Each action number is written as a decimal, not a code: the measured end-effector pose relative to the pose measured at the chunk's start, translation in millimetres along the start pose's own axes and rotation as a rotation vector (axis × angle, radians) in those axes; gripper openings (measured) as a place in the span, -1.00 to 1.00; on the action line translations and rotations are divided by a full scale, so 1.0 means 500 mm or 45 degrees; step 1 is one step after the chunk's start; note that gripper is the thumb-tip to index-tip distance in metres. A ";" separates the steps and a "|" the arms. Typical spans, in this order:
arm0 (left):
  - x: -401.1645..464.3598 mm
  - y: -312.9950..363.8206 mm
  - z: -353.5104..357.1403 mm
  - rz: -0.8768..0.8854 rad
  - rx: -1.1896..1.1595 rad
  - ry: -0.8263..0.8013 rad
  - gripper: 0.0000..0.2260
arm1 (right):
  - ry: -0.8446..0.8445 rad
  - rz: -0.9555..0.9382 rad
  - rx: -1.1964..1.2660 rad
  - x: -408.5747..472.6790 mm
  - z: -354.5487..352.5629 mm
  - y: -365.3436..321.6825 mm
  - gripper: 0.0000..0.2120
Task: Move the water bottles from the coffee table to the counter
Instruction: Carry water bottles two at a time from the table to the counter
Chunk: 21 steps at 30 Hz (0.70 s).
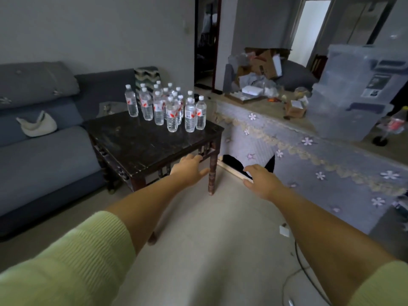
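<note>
Clear plastic water bottles (170,107) stand together on the dark coffee table (141,146), none taken yet. Left hand (189,167) and right hand (261,181) reach forward, fingers relaxed and empty. Next, I think, each hand must grip one bottle.

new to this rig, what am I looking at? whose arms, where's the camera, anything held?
No robot here. One wide-angle camera sits on a person's head, looking forward and down, so the arms are theirs. The left hand and right hand reach forward, fingers relaxed, holding nothing. Ahead stands a dark coffee table with a cluster of upright water bottles on its far side. To the right is the counter draped in a flowered cloth, with boxes and clutter on top. A blue sofa sits left.
</note>
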<state>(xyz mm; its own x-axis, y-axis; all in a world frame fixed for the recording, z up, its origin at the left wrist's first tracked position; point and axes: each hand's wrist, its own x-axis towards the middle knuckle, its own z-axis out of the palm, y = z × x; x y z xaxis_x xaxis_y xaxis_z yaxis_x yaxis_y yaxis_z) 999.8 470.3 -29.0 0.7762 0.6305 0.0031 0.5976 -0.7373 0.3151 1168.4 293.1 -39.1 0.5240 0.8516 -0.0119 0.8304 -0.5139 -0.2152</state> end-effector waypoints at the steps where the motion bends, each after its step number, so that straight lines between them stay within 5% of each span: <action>1: 0.013 -0.007 0.000 -0.009 -0.003 -0.005 -0.48 | -0.011 -0.009 -0.006 0.014 0.002 -0.002 -0.56; 21: 0.716 -0.281 -0.039 -0.061 0.012 0.013 -0.45 | -0.049 -0.050 0.144 0.803 0.035 0.009 -0.55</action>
<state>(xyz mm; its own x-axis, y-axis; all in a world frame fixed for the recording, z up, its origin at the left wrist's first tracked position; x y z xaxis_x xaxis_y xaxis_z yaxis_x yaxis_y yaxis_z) 1189.8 804.5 -53.6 0.7445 0.6677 -0.0022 0.6361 -0.7083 0.3059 1379.3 634.6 -62.2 0.4821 0.8753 -0.0383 0.8224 -0.4672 -0.3247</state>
